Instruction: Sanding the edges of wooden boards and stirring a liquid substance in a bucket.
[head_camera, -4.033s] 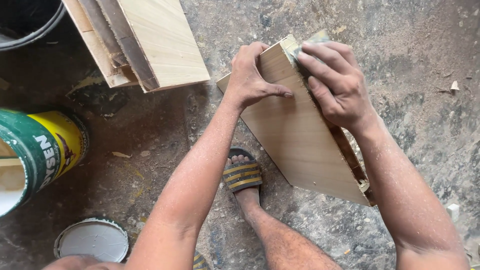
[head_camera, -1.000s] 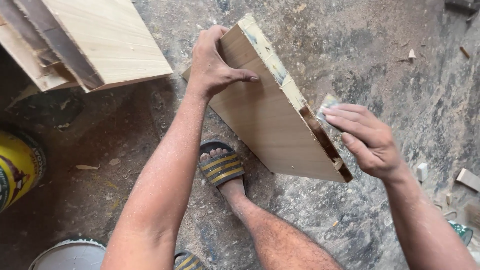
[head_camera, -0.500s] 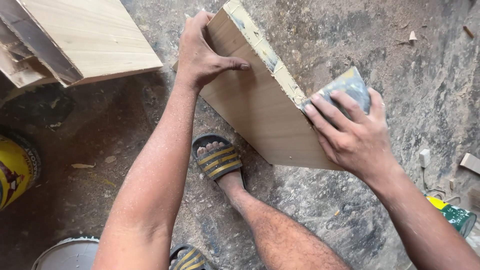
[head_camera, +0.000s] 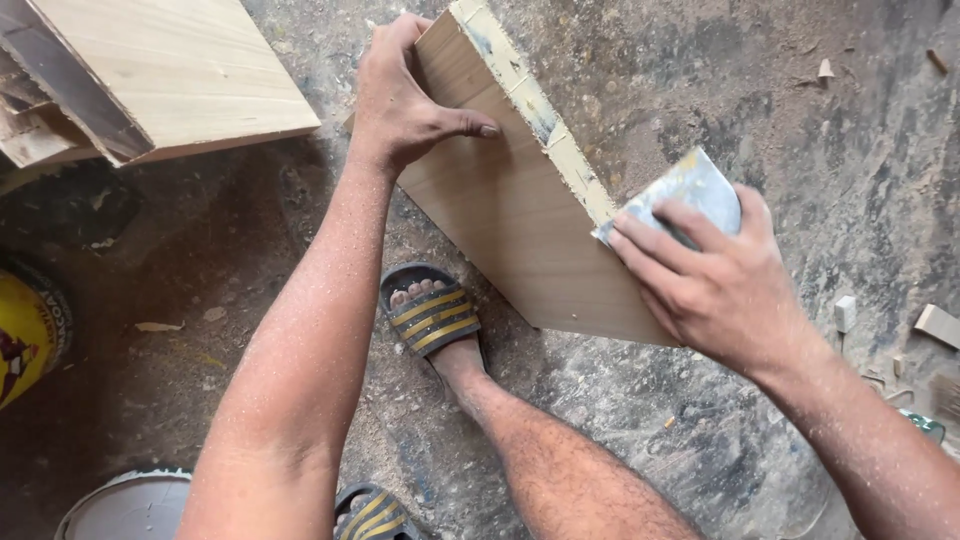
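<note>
Plywood is the main thing here: we hold a board (head_camera: 500, 210) tilted on the dusty floor (head_camera: 700, 80), its thick top edge up and coated with pale putty. Our left hand (head_camera: 405, 95) clasps the far upper corner, fingers curled behind the board and thumb lying on the face, so this grip is pressed on the board. Our right hand (head_camera: 715, 285) pinches a scraper (head_camera: 685, 190), a thin grey blade smeared with putty, between thumb and fingers. Half a second ago the blade lay more over the edge; now its lower corner touches the edge near the middle and the blade stands a little flatter. A second ago the hand was lower, beside the bare dark part. We judge that the putty is being spread along this edge, and the lower part, hidden by the hand, cannot be checked. A sandal (head_camera: 432, 310) rests below the board.
</note>
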